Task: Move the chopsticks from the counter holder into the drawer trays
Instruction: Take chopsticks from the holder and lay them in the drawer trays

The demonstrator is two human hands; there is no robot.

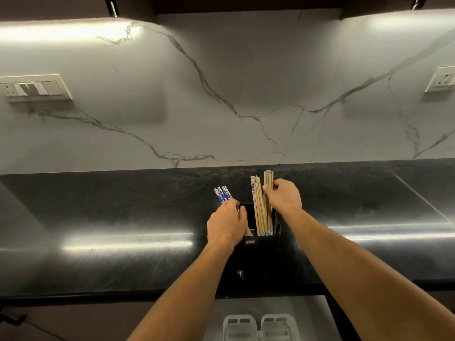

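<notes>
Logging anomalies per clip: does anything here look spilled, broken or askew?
Nothing spilled or broken. Only oddity: in the holder, one chopstick shows its blue end up, others have blue ends down.

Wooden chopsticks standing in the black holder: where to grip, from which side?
Grip the wooden chopsticks on their upper shafts, coming from above: they stand nearly upright and the holder walls enclose their lower halves. The right hand grips some there.

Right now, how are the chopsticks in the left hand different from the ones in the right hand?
The left hand's chopsticks show blue-and-white patterned tops; the right hand's chopsticks look plain wooden. The left bunch leans leftward; the right bunch stands nearly upright. Both rise from the black holder.
</notes>
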